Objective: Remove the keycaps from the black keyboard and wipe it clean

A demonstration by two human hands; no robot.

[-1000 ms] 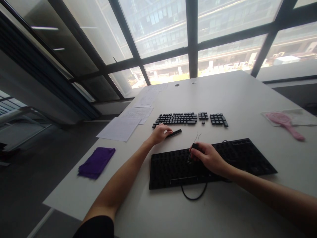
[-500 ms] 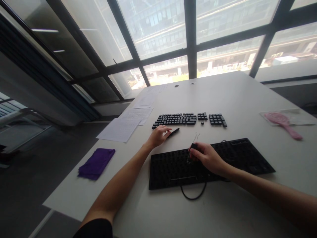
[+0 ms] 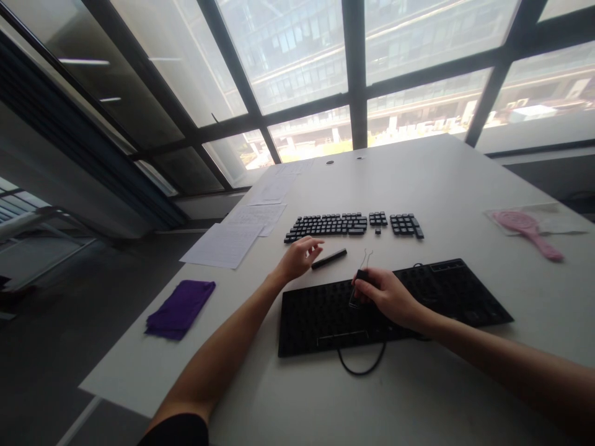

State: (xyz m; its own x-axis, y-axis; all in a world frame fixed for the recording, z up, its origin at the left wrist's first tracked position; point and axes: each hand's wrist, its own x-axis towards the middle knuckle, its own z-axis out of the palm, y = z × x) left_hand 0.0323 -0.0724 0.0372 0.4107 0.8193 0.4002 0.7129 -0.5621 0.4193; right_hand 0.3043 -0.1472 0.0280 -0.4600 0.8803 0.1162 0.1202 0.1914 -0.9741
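Looping from under the near edge of the keyboard base (image 3: pixel 311 316), one black cable (image 3: pixel 360 374). The base itself: black, flat on a white table (image 3: pixel 260 390). Over it, the person's right hand (image 3: pixel 390 296), fingers closed round a dark-gripped wire tool (image 3: pixel 361 274), prongs pointing away. Left of the base, one folded purple cloth (image 3: pixel 180 308). Just beyond its left half, the left hand (image 3: pixel 297 259), thumb and fingers slightly parted; near the fingertips, one long black bar (image 3: pixel 330 259) on the table. Right of and beyond the base, one pink handled object (image 3: pixel 525 226). Farther beyond the base, black keycaps (image 3: pixel 326 225) in grouped rows; leftward, paper sheets (image 3: pixel 223 243); farthest, framed windows (image 3: pixel 304 62).
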